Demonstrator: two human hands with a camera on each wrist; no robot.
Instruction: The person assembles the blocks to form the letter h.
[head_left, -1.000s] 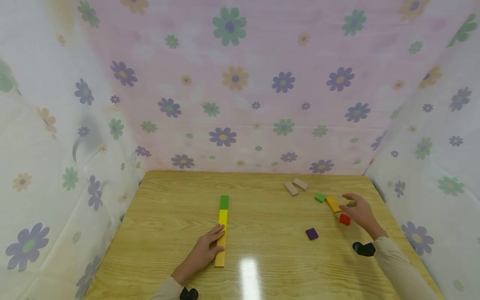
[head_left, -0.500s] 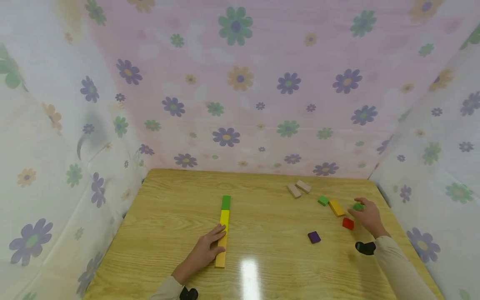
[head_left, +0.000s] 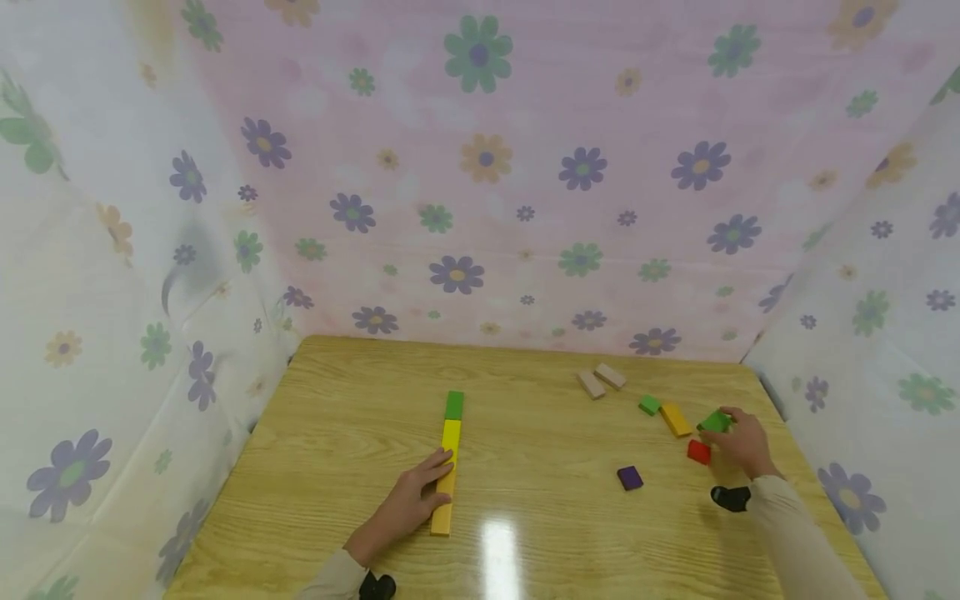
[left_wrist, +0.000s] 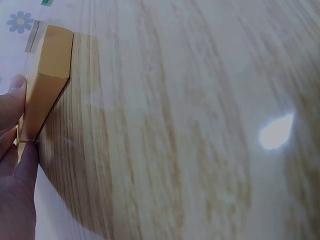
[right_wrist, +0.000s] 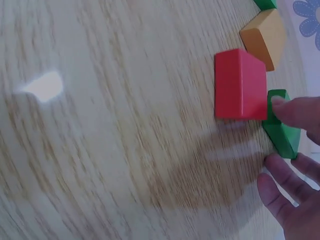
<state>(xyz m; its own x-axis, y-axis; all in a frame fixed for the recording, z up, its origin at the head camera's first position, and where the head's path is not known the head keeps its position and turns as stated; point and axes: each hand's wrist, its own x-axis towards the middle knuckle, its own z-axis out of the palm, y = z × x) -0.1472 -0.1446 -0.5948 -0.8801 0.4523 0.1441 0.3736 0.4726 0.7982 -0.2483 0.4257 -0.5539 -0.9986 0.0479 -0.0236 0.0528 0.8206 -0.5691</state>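
Note:
In the head view my left hand (head_left: 405, 502) rests against a straight row of blocks, its fairly straight fingers touching the yellow block (head_left: 451, 432) and the orange block (head_left: 441, 522). A dark green block (head_left: 454, 405) forms the far end of that row. The left wrist view has the thumb and fingertips along the side of the orange block (left_wrist: 52, 55). On the right, my right hand (head_left: 746, 442) pinches a green block (head_left: 714, 422) between thumb and fingers. Right beside it lies a red block (head_left: 699, 452), seen larger in the right wrist view (right_wrist: 240, 85).
Near the right hand lie an orange block (head_left: 675, 419) and a small green block (head_left: 649, 405). Two plain wooden blocks (head_left: 610, 376) sit farther back. A purple block (head_left: 630, 478) lies closer to me. Flowered cloth (head_left: 517, 167) surrounds the wooden table (head_left: 337, 400).
The right hand has closed its fingers on the green block, which now appears turned. The left hand stays at the row. The whole head view has shifted slightly.

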